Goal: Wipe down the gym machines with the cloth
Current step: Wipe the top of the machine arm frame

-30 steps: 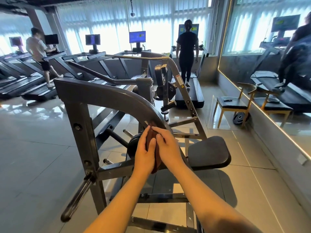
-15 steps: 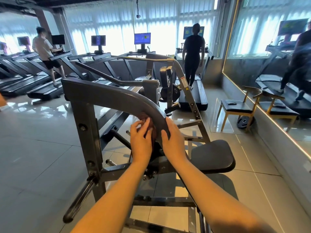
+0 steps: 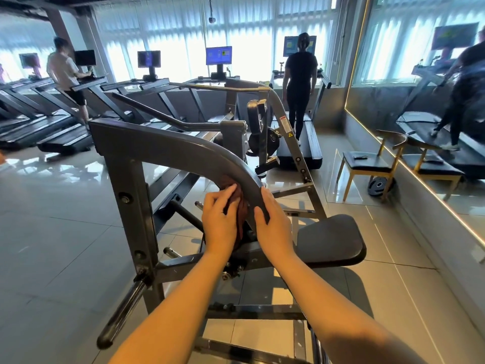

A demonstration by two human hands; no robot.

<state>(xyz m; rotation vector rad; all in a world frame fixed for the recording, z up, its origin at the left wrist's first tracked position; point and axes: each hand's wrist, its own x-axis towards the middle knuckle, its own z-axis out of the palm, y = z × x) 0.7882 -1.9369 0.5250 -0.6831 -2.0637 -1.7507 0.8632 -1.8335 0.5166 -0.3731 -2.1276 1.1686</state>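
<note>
Cloth [image 3: 239,203] meets steel at a gym as a person wipes a grey weight machine [image 3: 128,185]. The reddish-brown cloth is bunched against the inner, left edge of the machine's curved bar [image 3: 183,151], partway down its bend and above the black seat pad [image 3: 330,240]. The left hand [image 3: 219,223] holds it there, fingers curled over the fabric and pressing it to the metal. The right hand [image 3: 274,228] clasps the same bar from the other side, thumb laid across its near face and forefinger along its outer edge; its other fingers are hidden behind the bar. Both bare forearms reach in from below. Behind the machine, a row of treadmills [image 3: 65,137] faces bright, blind-covered windows. A person in black [image 3: 300,82] stands on one and a person in a light shirt [image 3: 64,70] uses another at far left. By the mirrored wall [image 3: 420,82] on the right stands a chair [image 3: 367,164], with a weight plate [image 3: 379,185] on the tiled floor [image 3: 52,232] by its legs.
</note>
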